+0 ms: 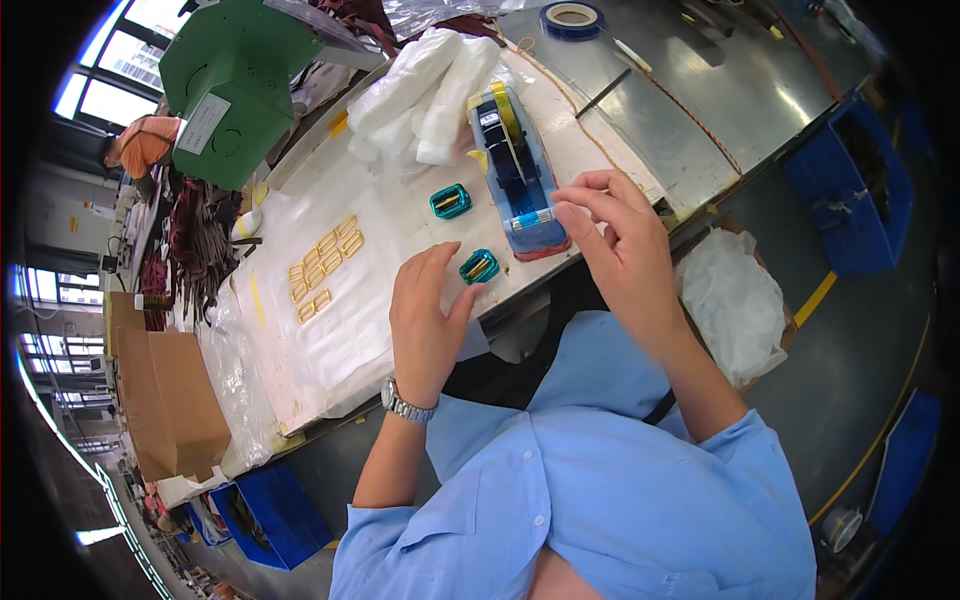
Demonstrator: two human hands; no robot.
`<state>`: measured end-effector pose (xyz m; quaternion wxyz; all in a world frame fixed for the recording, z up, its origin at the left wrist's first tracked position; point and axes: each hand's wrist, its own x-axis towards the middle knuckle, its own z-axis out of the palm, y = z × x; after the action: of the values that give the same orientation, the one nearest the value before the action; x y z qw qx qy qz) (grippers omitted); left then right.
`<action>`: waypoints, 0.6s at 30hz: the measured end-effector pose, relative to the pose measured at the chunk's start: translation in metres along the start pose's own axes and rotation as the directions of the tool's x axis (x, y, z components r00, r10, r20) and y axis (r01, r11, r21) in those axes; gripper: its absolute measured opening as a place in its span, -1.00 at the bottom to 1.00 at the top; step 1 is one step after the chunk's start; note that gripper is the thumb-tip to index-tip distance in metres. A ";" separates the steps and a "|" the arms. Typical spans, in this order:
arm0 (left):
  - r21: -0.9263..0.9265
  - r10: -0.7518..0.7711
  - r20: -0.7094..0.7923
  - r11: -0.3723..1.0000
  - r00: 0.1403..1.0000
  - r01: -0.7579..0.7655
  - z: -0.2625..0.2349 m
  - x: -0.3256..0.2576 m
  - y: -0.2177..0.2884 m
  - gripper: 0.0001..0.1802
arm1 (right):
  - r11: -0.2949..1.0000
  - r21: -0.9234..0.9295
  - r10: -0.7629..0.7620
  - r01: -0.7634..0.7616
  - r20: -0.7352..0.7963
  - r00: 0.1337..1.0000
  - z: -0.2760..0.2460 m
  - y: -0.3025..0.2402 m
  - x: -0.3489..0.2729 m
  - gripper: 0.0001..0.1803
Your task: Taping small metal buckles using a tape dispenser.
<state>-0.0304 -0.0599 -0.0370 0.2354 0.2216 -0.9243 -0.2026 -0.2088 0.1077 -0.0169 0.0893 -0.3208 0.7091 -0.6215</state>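
Landmark for all positions: the blue desktop tape dispenser (520, 175), a heavy-looking plastic block with a yellow-edged roll on top, standing on the white plastic-covered bench (330, 330).

Beyond the dispenser, touching its far end: a heap of white foam-wrapped bundles (425, 90). Further out to its left, a green metal machine housing (240, 80). Out past it on the bare steel top, a blue roll of tape (572, 17). Well to its left, near the bench edge, a cluster of small gold rectangular buckles (322, 265) laid in loose rows.

Just left of the dispenser: one small teal metallic wrapped buckle (450, 201), lying free. A second teal wrapped buckle (479, 266) sits at the dispenser's near-left corner.

Left hand (428, 320): palm down on the bench, fingers loosely spread, thumb and forefinger tips touching the second teal buckle; resting on it, not lifted.

Right hand (620, 240): raised at the dispenser's near end, fingers curled, thumb and forefinger pinched together at the cutter. Probably a strip of clear tape is between them, but none is visible at this resolution.

Handling judgement: the teal piece looks light, stiff, and slick from its foil-like wrap; it would skate under a flat finger. Best held by pinching the two long edges, keeping the wrap unscuffed.
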 end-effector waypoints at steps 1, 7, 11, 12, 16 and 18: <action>-0.042 0.014 -0.046 0.999 0.999 -0.016 -0.003 0.003 0.003 -0.57 | 0.987 -0.135 -0.084 0.088 0.034 0.996 0.003 0.008 0.010 -0.70; -0.126 0.269 -0.169 0.948 0.948 -0.291 0.004 0.063 0.024 -0.76 | 0.970 -0.220 -0.068 0.103 0.163 0.984 0.026 0.021 0.030 -0.69; -0.173 0.312 -0.134 0.927 0.941 -0.332 0.017 0.099 0.022 -0.74 | 0.992 0.113 0.034 -0.048 0.126 0.991 0.027 0.010 0.026 -0.79; -0.173 0.308 -0.136 0.928 0.941 -0.329 0.017 0.103 0.021 -0.74 | 0.973 0.209 0.075 -0.095 0.102 0.992 0.024 0.002 0.023 -0.82; -0.076 0.321 -0.189 0.937 0.928 -0.340 0.016 0.113 0.020 -0.67 | 0.912 0.351 0.150 -0.211 0.193 0.970 -0.001 -0.014 -0.043 -0.80; -0.067 0.330 -0.202 0.934 0.922 -0.350 0.020 0.118 0.021 -0.65 | 0.894 0.321 0.231 -0.312 0.268 0.935 -0.011 -0.004 -0.080 -0.81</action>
<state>-0.1407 -0.0970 -0.0023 0.3640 0.0635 -0.9109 -0.1837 -0.1512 0.1614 -0.0327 0.3115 -0.2640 0.6074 -0.6814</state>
